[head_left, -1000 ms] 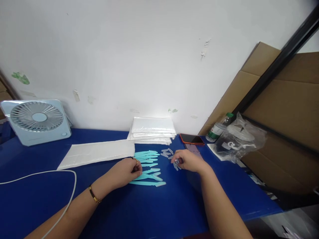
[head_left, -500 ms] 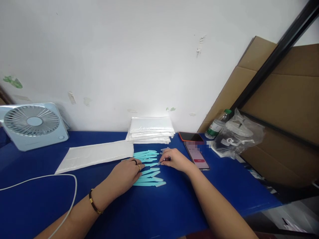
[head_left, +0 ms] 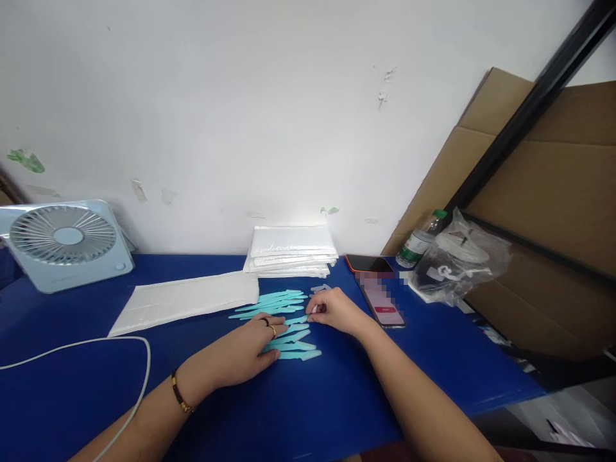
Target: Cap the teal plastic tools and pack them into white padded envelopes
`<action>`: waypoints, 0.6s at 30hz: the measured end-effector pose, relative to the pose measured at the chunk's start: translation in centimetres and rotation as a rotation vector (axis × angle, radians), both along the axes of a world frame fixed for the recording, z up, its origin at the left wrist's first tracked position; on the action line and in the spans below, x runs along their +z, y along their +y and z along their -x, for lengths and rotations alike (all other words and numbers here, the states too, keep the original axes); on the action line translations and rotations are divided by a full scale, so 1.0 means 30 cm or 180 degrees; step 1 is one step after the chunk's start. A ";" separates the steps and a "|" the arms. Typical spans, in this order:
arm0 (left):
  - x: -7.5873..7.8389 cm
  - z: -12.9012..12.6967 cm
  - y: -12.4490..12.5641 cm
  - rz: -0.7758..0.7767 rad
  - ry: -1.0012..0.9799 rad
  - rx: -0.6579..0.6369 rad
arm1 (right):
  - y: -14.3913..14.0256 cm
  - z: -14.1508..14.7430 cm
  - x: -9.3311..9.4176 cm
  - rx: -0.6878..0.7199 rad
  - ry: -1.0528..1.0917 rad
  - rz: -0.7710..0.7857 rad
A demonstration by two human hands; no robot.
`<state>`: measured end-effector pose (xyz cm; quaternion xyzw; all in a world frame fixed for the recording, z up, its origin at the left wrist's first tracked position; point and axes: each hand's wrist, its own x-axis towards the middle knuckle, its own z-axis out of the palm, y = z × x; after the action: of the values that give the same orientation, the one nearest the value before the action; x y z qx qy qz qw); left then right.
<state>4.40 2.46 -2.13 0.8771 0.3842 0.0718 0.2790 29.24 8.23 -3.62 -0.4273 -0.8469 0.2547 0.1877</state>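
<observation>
Far to the left of the turquoise sticks, my pale blue fan leans back on the blue table. Nearer to me on that side, a white cable loops across my view of my left forearm. A long white sheet runs up to just beside the sticks' left ends. My left hand rests over the lower sticks, thumb apart from the fingers, hiding much of their handles. The sticks lie in a loose row, tips to the right. Behind them, against the wall, sits a stack of white packets. Just right of their tips, my right hand pinches a small clear cap at the end of one stick; I can't tell whether it's on. Beyond those fingers lie more clear caps, partly covered. Further right of the sticks are a red-edged phone and a lit phone, then a green-capped bottle and a clear plastic bag before the cardboard.
</observation>
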 end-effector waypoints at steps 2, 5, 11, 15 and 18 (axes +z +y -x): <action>0.002 0.003 -0.004 0.0107 0.0075 -0.0015 | -0.005 0.006 -0.009 0.0053 0.0037 0.0134; 0.006 0.007 -0.017 0.0188 0.0159 -0.0011 | -0.015 0.019 -0.014 0.0189 0.0103 0.0342; 0.027 0.018 -0.019 -0.0069 0.0099 0.0002 | -0.013 -0.062 0.058 -0.0261 0.0198 0.0202; 0.044 0.025 0.006 -0.0470 0.0201 0.0313 | -0.003 -0.170 0.103 -0.0722 -0.0345 0.0096; 0.035 0.032 0.022 -0.0630 0.0446 0.0442 | -0.004 -0.204 0.100 -0.0919 -0.0936 0.0223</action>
<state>3.44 3.13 -1.08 0.8745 0.4536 0.0670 0.1581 35.36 8.10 -0.62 -0.5831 -0.7858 0.1894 0.0817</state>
